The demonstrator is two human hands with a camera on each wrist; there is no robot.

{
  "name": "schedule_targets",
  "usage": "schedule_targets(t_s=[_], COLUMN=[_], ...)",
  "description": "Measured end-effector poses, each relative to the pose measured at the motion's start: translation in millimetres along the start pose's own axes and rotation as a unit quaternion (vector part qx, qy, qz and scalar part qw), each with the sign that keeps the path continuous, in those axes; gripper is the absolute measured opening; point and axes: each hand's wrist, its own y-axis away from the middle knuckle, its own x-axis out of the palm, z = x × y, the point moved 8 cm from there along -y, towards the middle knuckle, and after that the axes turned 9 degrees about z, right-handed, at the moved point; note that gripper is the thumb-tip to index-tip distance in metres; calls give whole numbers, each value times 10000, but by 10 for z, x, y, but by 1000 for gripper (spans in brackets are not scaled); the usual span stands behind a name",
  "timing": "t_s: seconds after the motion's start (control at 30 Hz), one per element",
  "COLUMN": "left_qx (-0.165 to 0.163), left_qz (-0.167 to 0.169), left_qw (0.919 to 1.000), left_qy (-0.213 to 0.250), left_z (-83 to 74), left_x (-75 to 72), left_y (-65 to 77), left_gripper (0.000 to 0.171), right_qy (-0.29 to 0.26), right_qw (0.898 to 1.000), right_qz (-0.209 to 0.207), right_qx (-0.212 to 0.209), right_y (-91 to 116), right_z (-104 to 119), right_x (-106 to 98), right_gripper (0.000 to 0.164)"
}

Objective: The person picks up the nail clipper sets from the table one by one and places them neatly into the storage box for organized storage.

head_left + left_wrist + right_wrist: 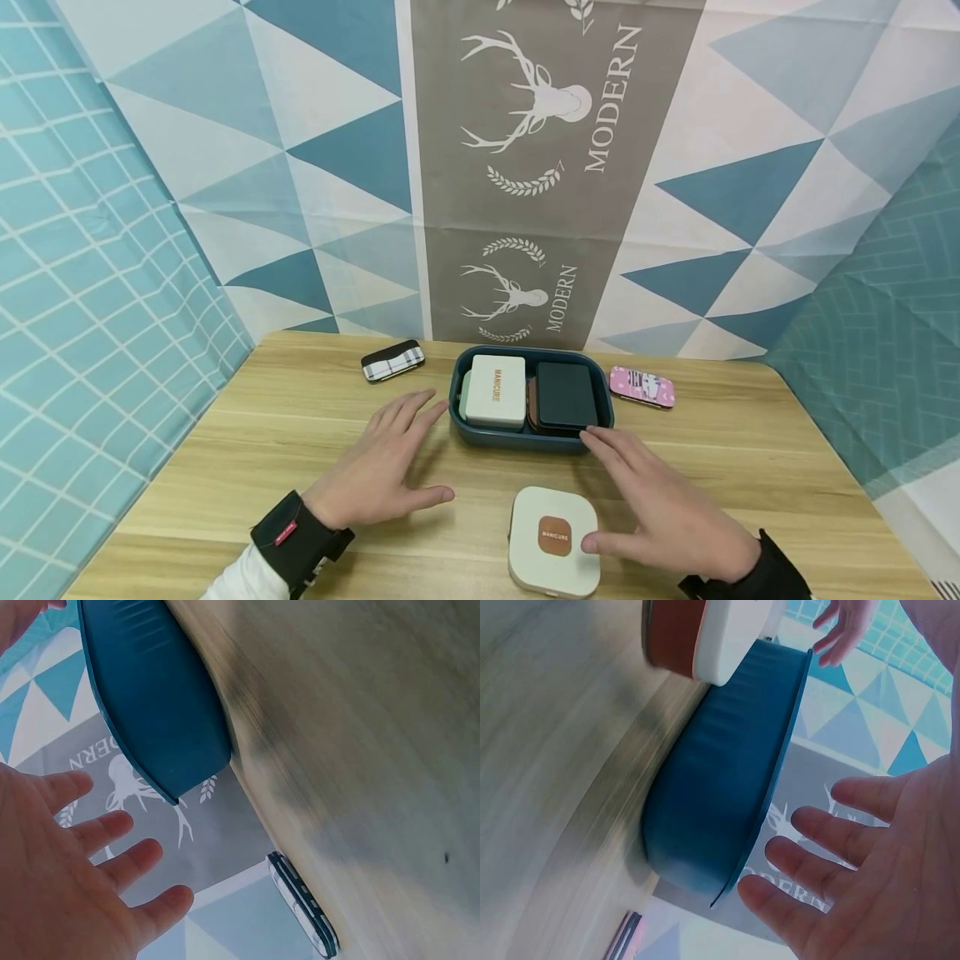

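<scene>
A dark blue plastic bin (pixel 517 442) stands at the back middle of the wooden table. Inside it, a white box (pixel 495 408) lettered MANICURE leans over a pale green edge, beside a dark green box (pixel 566 396) with a brown one partly under it. My left hand (pixel 382 467) hovers left of the bin with fingers spread, holding nothing. Over on the other side, my right hand (pixel 663 504) has its fingers extended, fingertips at the bin's front right corner. Its thumb overlaps a cream rounded-square manicure case (pixel 536 560) in the head view.
A black-and-white plaid case (pixel 393 362) lies on the table (pixel 285 417) left of the bin. To the bin's right is a pink patterned case (pixel 642 386). Behind the table rises a patterned cloth backdrop (pixel 517 208), with blue-green sheets at both sides.
</scene>
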Motion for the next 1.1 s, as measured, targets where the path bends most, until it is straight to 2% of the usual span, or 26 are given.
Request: schedule_targets(t_s=[0.27, 0.6, 0.77, 1.1], left_qx=[-55, -12, -37, -70], left_qz=[20, -31, -44, -30], left_qw=[10000, 9999, 9999, 9998], left_qy=[57, 118, 150, 177], left_z=[39, 72, 95, 121], left_x=[24, 40, 51, 74], left_y=[8, 20, 24, 29], left_gripper=[108, 106, 105, 105], right_qy=[155, 31, 58, -132], right_qw=[9996, 9981, 9974, 9920], right_qz=[61, 584, 636, 1186], right_qx=[-237, -193, -347, -413], right_y=[-46, -104, -104, -172], right_z=[153, 294, 355, 403], right_x=[57, 175, 211, 373], right_gripper=[113, 114, 113, 112])
